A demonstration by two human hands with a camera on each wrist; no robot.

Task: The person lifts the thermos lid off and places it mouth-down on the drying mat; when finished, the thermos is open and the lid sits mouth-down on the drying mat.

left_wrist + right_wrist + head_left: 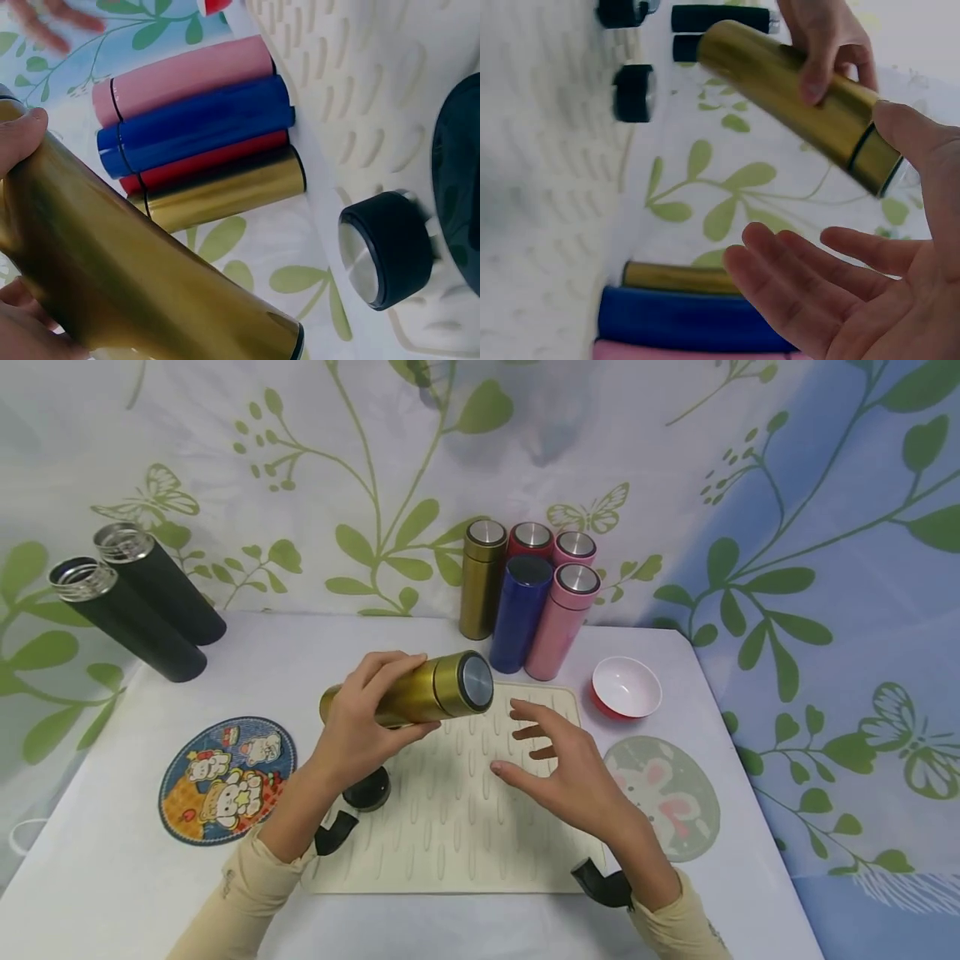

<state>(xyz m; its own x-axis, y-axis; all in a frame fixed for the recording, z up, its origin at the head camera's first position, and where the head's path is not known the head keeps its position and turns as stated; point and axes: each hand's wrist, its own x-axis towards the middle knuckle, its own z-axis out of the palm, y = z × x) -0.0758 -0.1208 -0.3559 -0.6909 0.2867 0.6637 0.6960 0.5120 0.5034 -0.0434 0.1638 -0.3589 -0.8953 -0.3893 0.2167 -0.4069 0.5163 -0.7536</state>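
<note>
My left hand grips a gold thermos flask around its body, in the air above the cream mat. The flask lies nearly level, its steel-topped lid on and facing right. Just right of that lid, my right hand is held with fingers spread and nothing in it. The head view shows a gap between the right hand and the flask. On the mat's left side, below the left hand, sits a black lid, also seen in the left wrist view as a black ring-shaped lid.
Behind the mat stand a gold flask, a blue flask, a pink flask and others. Two lidless black flasks stand at left. A bear-printed round mat, a bowl and a rabbit-printed mat flank the middle.
</note>
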